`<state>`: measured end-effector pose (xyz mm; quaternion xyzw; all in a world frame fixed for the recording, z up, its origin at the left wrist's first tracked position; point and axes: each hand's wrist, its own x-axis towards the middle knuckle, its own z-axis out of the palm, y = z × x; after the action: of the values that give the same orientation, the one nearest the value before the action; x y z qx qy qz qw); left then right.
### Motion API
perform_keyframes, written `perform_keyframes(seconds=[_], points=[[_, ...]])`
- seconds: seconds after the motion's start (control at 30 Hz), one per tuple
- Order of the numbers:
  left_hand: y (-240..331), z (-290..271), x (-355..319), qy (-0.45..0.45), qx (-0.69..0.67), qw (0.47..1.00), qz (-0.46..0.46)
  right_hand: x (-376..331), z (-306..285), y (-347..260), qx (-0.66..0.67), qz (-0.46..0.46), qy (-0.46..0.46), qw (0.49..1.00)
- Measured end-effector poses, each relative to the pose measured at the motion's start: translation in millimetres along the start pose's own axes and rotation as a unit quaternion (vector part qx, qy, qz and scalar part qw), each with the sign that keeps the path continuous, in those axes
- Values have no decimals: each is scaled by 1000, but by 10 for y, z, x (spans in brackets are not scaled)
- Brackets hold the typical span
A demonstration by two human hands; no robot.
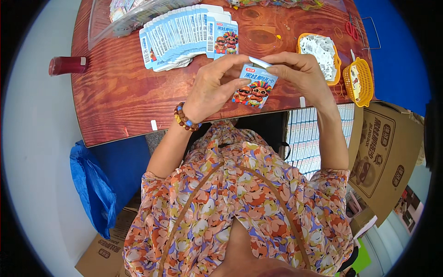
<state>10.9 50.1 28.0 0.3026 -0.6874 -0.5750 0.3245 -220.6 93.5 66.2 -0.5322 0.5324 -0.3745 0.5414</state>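
Between my two hands, near the table's front edge, is a small light-blue cardboard box with two cartoon figures on its front. My left hand grips its left side, thumb on the front. My right hand pinches the raised top flap at the upper right. What lies inside the box is hidden. Just beyond my left hand is a fanned row of flat, unfolded blue boxes. At its right end more flat boxes lie with their fronts up.
To the right stand a yellow basket of white packets and a smaller yellow basket. Red scissors lie behind them. A clear bin is at the far left, near a dark red cylinder. Below right, a carton stands beside packed boxes.
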Motion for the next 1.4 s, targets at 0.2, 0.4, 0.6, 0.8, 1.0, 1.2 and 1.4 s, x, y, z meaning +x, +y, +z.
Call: perform_keyframes(seconds=[0.2,0.4,0.6,0.8,1.0,1.2,1.4], points=[[3,1,9,-5,-66,998,-16,-12,9,-74,-82,-4,7,997],[-15,11,11,-17,-34,998,-46,-64,52,-69,-242,-66,23,968],[-35,55,11,-11,-28,998,-50,-91,48,-73,-336,-179,13,924],[-26,75,-19,4,-88,994,-67,-194,126,-14,-370,-200,25,907],[-39,179,-10,11,-77,997,-27,-325,150,198,-150,-62,64,985],[-71,225,-22,-9,-85,995,-56,-364,155,365,-119,-128,88,981],[-47,232,-36,-16,-39,998,-47,-376,167,396,-224,-172,113,953]])
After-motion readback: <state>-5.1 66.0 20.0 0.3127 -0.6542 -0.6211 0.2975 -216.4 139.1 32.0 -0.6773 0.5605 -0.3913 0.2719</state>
